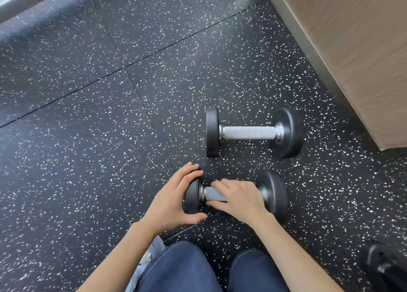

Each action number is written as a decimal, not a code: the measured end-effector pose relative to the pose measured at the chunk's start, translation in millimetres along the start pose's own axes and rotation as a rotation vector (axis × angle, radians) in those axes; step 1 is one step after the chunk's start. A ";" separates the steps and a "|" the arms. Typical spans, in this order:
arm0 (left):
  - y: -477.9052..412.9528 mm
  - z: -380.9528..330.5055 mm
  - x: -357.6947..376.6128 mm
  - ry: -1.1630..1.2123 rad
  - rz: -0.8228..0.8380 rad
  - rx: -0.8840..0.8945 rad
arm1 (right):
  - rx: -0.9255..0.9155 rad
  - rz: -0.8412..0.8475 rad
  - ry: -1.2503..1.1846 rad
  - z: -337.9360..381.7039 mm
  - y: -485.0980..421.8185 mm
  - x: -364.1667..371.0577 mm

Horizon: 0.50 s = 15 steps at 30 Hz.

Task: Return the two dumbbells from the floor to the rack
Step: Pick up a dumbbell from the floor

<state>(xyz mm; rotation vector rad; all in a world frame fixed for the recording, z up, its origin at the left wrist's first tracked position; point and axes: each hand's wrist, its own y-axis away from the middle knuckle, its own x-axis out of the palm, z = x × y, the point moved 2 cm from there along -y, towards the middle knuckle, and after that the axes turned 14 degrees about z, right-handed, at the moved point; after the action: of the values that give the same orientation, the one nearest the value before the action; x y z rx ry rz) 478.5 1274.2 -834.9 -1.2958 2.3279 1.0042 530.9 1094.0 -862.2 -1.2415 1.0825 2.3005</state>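
Two black dumbbells with knurled metal handles lie side by side on the speckled rubber floor. The near dumbbell (273,192) is right in front of my knees. My left hand (174,199) cups its left weight head, fingers over the top and thumb under. My right hand (237,198) lies over its handle with fingers and thumb wrapping around the bar. The far dumbbell (248,133) rests untouched a little beyond it. No rack is in view.
A wooden panel with a grey base (352,55) runs along the right side, close to the far dumbbell. A dark object (385,267) sits at the bottom right. My legs in blue jeans (187,269) fill the bottom centre. A grey ledge (33,2) crosses the top left.
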 end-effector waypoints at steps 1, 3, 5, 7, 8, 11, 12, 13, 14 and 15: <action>-1.1 -0.3 -1.3 0.009 0.007 -0.006 | -0.001 0.019 0.039 -1.8 -2.1 1.0; -4.7 1.4 -3.9 0.023 0.019 -0.016 | 0.007 0.045 0.073 -4.3 -6.8 -3.7; -8.6 2.8 -8.8 0.050 0.033 -0.031 | -0.012 0.085 0.087 -3.1 -9.7 -9.7; -12.4 -2.1 -19.2 0.093 0.054 -0.027 | 0.004 0.186 0.046 -1.4 -8.0 -17.1; -13.5 -8.1 -26.3 0.101 0.056 -0.007 | 0.019 0.210 0.016 0.3 -4.2 -23.3; -6.7 -38.5 -53.7 0.096 0.032 0.068 | 0.068 0.190 -0.047 10.0 15.4 -66.1; -1.6 -50.8 -65.8 0.101 0.016 0.087 | 0.070 0.187 -0.053 15.2 22.2 -84.9; 5.7 -64.2 -79.7 0.109 -0.004 0.098 | 0.063 0.187 -0.044 22.0 29.1 -105.4; 15.1 -78.1 -94.6 0.115 -0.023 0.101 | 0.051 0.192 -0.023 30.1 35.9 -127.7; 26.5 -93.2 -110.9 0.114 -0.038 0.104 | 0.036 0.200 0.009 39.1 43.0 -152.6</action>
<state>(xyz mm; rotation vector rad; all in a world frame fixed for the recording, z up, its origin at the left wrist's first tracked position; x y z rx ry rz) 524.8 1288.1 -695.8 -1.3843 2.3941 0.8057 571.3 1106.2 -704.5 -1.1787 1.2979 2.4096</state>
